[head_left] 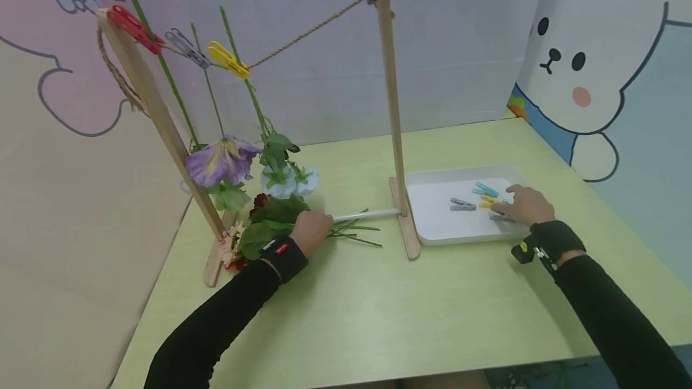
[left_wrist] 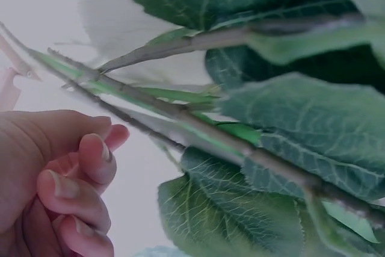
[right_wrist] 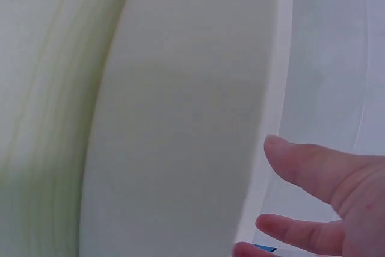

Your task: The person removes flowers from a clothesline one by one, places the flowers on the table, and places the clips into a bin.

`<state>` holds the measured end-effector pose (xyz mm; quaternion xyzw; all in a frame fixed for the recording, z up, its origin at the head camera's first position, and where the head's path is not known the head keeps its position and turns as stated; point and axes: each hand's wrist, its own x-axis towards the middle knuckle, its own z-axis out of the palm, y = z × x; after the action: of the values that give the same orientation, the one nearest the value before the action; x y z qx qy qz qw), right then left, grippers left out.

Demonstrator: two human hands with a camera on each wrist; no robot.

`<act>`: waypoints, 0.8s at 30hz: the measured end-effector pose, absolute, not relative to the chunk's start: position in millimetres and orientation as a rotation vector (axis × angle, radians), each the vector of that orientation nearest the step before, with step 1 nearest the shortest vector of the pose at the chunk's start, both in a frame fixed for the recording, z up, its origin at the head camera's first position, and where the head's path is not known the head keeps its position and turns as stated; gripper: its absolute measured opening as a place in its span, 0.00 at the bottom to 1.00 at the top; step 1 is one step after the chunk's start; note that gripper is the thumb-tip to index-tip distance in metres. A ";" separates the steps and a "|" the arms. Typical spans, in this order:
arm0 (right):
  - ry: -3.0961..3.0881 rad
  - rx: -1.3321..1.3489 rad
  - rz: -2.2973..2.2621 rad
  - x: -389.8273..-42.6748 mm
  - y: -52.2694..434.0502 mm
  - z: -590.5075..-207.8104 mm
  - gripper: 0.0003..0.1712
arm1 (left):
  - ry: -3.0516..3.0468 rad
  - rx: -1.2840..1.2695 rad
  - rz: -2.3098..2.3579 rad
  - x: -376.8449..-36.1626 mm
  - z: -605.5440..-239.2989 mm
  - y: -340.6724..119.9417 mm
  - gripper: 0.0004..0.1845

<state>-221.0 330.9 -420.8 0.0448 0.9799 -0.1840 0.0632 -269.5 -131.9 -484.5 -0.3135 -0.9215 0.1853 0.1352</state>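
Sleeved arms reach across the counter: left hand curls round flower stems lying lengthwise toward the rack post; right hand, fingers spread, touches pegs in the tray.

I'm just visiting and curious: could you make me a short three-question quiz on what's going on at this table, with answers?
1. How many clothespins grip the rope of the wooden rack?
2. True or false: the right hand is over the white tray.
3. What is the left hand at: A) the flower stems lying on the table, B) a pair of scissors, C) a cup?

Key
1. Three: the red clothespin, grey clothespin and yellow clothespin.
2. True; its fingers reach among the loose clothespins there.
3. A.
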 end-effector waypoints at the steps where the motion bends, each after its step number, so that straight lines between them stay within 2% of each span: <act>1: 2.970 0.127 -0.566 -219.1 329.8 -419.6 0.38 | -2.699 -0.891 0.530 -253.0 -459.5 -124.8 0.12; 4: 3.001 0.088 -0.608 -210.1 324.6 -415.0 0.36 | -2.764 -0.879 0.442 -220.4 -413.2 -112.0 0.08; 10: 3.052 -0.024 -0.719 -190.6 304.1 -401.3 0.32 | -2.757 -0.894 0.388 -199.6 -393.4 -110.0 0.08; 14: 3.169 -0.198 -0.799 -187.2 273.5 -379.2 0.24 | -2.760 -0.855 0.385 -193.9 -381.5 -117.3 0.08; 20: 3.361 -0.631 -0.907 -191.9 206.2 -314.3 0.13 | -2.680 -0.829 0.222 -193.2 -342.7 -129.1 0.16; 22: 3.397 -0.830 -0.948 -195.7 182.5 -288.6 0.10 | -2.656 -0.823 0.156 -193.3 -325.6 -133.4 0.16; 24: 3.415 -1.065 -0.990 -201.8 158.9 -262.2 0.08 | -2.642 -0.799 0.077 -193.8 -306.7 -137.6 0.11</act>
<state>-201.8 158.9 -262.2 -0.2753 0.8830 -0.2561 -0.2810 -193.8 -137.6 -306.7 -0.2842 -0.9395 0.0273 0.1892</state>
